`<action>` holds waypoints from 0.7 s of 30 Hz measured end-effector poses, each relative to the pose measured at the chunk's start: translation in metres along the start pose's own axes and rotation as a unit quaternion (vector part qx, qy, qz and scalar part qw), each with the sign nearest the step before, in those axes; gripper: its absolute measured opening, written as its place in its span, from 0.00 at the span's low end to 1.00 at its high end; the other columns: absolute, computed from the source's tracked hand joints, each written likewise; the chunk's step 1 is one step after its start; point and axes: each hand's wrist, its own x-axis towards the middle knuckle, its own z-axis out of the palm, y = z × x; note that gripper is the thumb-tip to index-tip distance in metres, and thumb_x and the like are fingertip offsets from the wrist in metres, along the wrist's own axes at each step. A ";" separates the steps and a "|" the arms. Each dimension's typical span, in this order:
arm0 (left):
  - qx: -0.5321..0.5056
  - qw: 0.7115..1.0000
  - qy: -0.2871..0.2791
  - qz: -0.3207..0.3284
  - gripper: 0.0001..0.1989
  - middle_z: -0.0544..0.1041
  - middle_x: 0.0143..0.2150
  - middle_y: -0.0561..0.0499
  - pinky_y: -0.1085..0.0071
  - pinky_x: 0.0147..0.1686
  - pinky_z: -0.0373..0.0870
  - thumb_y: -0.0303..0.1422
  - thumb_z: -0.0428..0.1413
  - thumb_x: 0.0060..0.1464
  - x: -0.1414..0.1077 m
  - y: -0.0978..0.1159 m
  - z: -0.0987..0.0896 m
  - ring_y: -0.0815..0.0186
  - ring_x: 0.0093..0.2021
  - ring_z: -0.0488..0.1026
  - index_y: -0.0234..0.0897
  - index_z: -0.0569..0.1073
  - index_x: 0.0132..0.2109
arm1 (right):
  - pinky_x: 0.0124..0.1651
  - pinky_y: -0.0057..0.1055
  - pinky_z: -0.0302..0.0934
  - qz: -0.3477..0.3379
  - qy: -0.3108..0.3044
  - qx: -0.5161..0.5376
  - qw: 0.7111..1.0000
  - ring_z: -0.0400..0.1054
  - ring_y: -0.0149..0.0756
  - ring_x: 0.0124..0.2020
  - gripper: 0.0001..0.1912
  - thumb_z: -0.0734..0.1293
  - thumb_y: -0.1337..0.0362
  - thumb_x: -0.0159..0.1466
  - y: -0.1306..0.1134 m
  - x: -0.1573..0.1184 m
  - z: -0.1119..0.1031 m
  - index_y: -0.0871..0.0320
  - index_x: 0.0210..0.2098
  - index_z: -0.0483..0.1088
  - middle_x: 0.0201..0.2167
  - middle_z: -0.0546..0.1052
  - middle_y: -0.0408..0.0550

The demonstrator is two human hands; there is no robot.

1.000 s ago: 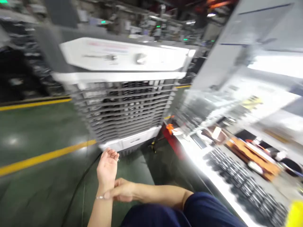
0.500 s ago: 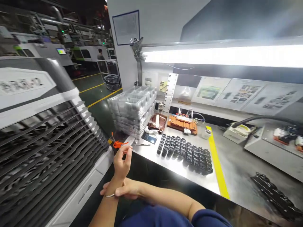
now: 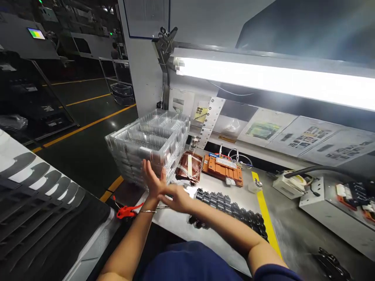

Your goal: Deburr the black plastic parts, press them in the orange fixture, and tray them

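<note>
My left hand is raised with its fingers spread, in front of the stack of clear plastic trays; whether it touches them I cannot tell. It holds nothing, and a bracelet circles its wrist. My right hand reaches across from the right and meets the base of my left hand near the wrist, thumb and fingers apart. Orange-red cutters lie left of my left wrist. Behind my right forearm, rows of black moulded parts stand on the metal table, partly hidden by that arm.
Brown film bags and an orange fixture stand at the back. Yellow tape crosses the table; right of it are a grey box and more black parts. A tube lamp hangs above.
Both hands have risen and moved forward to the tray stack. My left fingers have spread, and my right hand has slid from the forearm up to the hand's base. The view has turned right.
</note>
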 end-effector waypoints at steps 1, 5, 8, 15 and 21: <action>0.020 0.999 0.011 0.029 0.39 0.50 0.68 0.25 0.44 0.65 0.47 0.41 0.55 0.57 -0.001 -0.009 0.012 0.46 0.70 0.44 0.28 0.48 0.67 | 0.47 0.38 0.64 -0.079 0.046 -0.084 0.992 0.72 0.39 0.39 0.12 0.66 0.56 0.62 -0.004 0.021 -0.019 0.56 0.38 0.75 0.36 0.79 0.51; 0.069 0.988 0.058 0.128 0.46 0.37 0.71 0.26 0.39 0.65 0.42 0.41 0.54 0.57 -0.011 -0.033 0.046 0.42 0.71 0.34 0.29 0.34 0.70 | 0.55 0.45 0.60 -0.266 0.031 -0.302 0.915 0.68 0.45 0.50 0.24 0.66 0.51 0.61 -0.009 0.108 -0.068 0.60 0.51 0.68 0.47 0.76 0.58; 0.089 0.985 0.072 0.131 0.47 0.34 0.71 0.25 0.38 0.64 0.44 0.41 0.53 0.58 -0.018 -0.039 0.054 0.41 0.71 0.34 0.28 0.32 0.70 | 0.44 0.38 0.64 -0.301 -0.068 -0.375 0.874 0.72 0.41 0.36 0.24 0.63 0.56 0.61 0.004 0.149 -0.075 0.64 0.52 0.67 0.34 0.79 0.53; 0.112 0.986 0.104 0.062 0.44 0.45 0.70 0.24 0.40 0.63 0.49 0.45 0.52 0.58 -0.025 -0.036 0.060 0.43 0.70 0.41 0.29 0.39 0.71 | 0.35 0.32 0.63 -0.342 -0.097 -0.345 0.869 0.72 0.37 0.28 0.25 0.59 0.63 0.57 0.014 0.168 -0.080 0.64 0.53 0.67 0.28 0.78 0.49; 0.099 0.984 0.108 0.097 0.41 0.46 0.70 0.25 0.42 0.64 0.47 0.43 0.50 0.60 -0.015 -0.026 0.053 0.45 0.71 0.42 0.28 0.41 0.70 | 0.35 0.29 0.63 -0.285 -0.064 -0.333 0.896 0.72 0.34 0.28 0.28 0.61 0.60 0.59 -0.019 0.186 -0.094 0.64 0.57 0.64 0.28 0.79 0.47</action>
